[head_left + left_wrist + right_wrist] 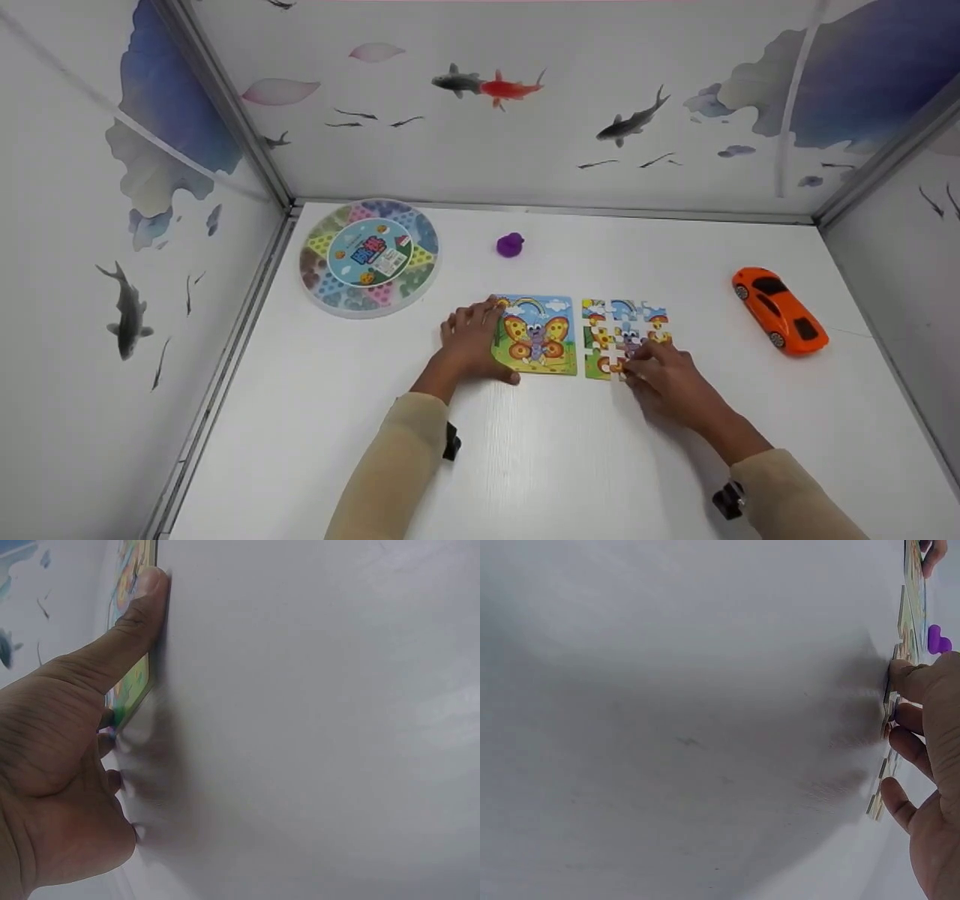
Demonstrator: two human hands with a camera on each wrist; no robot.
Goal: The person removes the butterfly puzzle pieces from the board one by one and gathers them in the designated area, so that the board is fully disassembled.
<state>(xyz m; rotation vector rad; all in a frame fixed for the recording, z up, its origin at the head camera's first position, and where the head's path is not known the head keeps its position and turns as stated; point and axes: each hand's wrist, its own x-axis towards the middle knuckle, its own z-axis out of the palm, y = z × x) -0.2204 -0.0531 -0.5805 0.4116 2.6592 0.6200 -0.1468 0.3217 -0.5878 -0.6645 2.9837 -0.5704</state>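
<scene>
A square butterfly picture board [536, 337] lies on the white table. My left hand [474, 341] rests along its left side, fingers spread toward the top corner and thumb extended by the bottom edge. In the left wrist view, the thumb [127, 634] lies against the edge of the board. To the right sits a jigsaw [600, 337] of the same picture, its pieces laid in rows with gaps between some. My right hand [671, 382] is over its lower right part, thumb and fingertips pinching a puzzle piece [889, 682] low at the table. The fingers mostly hide that piece.
A round lidded game box [315, 296] with coloured sections stands at the back left. Behind the board is a small purple toy [510, 244]. An orange toy car [780, 311] sits at the right. Printed walls [525, 165] enclose the table's back and sides.
</scene>
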